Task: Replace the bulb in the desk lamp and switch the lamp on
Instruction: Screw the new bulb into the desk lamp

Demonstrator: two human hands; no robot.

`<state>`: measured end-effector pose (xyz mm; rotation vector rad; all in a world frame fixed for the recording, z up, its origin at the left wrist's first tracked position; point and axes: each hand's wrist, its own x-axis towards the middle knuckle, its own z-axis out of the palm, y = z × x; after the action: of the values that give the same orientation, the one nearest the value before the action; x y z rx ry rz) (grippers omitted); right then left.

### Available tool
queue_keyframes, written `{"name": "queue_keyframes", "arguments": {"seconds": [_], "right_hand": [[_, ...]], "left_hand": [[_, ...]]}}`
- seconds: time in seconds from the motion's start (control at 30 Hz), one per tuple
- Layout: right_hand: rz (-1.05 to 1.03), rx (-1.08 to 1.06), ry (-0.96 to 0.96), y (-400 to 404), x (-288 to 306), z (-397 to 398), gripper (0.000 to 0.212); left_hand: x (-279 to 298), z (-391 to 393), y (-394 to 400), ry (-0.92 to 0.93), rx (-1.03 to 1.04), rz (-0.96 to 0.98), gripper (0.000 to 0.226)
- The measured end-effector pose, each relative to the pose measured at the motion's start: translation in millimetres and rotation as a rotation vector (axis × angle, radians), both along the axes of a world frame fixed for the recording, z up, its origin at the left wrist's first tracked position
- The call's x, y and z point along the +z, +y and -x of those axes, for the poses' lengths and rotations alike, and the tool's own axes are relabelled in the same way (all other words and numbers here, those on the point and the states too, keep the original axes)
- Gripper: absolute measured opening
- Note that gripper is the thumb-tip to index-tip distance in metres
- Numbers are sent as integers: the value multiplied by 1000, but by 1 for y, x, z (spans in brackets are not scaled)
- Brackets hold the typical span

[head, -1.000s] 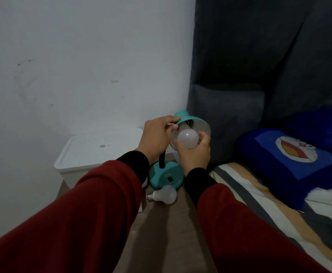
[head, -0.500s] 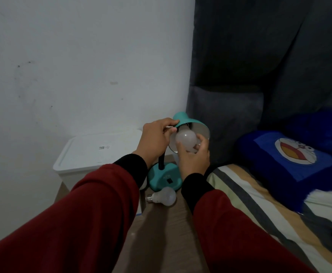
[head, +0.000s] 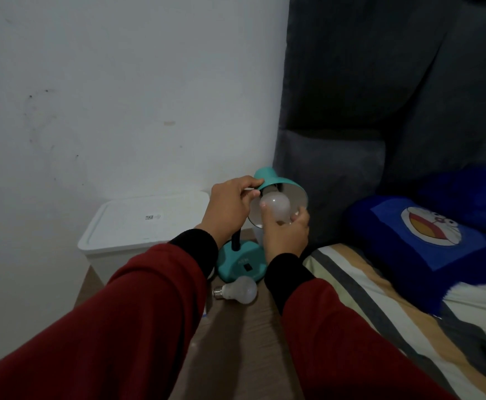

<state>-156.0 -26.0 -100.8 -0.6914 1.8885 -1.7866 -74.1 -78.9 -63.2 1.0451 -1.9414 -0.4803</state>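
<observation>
Left hand pinches teal lamp shade rim at 9 o'clock. Right hand cups bulb at socket, fingers curled. Keep bulb axis straight; twist gently. 1 spare bulb lies at base's 6 o'clock.

Right hand regripped lower on the bulb, seemingly deeper in the shade.
</observation>
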Motion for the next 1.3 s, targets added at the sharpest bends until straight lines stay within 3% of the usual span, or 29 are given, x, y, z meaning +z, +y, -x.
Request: {"name": "queue_keyframes", "arguments": {"seconds": [0.07,0.2,0.33,0.47,0.63,0.77,0.9,1.03,1.2,1.3], "right_hand": [[49,12,14,2,0,-1,76],[39,10,-22,-2,-1,0,52],[0,38,-35,-2,2,1,72],[-25,69,-70,-2,2,-1,57],[-4,57,-69,1,7,-1,76],[-46,56,-49,0,4,4,56],[-52,44,-75,1,7,2,75],[-59,58,-81,0,5,6,54],[-39,38,-108,0,8,-1,76],[-63,40,-94,-1,6,2,57]], "left_hand": [[0,0,0,-2,-4,1,26],[0,0,0,5,2,-1,26],[-1,1,1,9,3,1,26],[-2,1,1,8,7,5,26],[-1,1,1,13,-2,-4,26],[-2,1,1,19,0,-4,26],[-1,1,1,20,-6,-2,25],[-1,1,1,23,0,-7,25],[-2,1,0,14,-1,-9,26],[-2,1,0,18,6,-2,26]]}}
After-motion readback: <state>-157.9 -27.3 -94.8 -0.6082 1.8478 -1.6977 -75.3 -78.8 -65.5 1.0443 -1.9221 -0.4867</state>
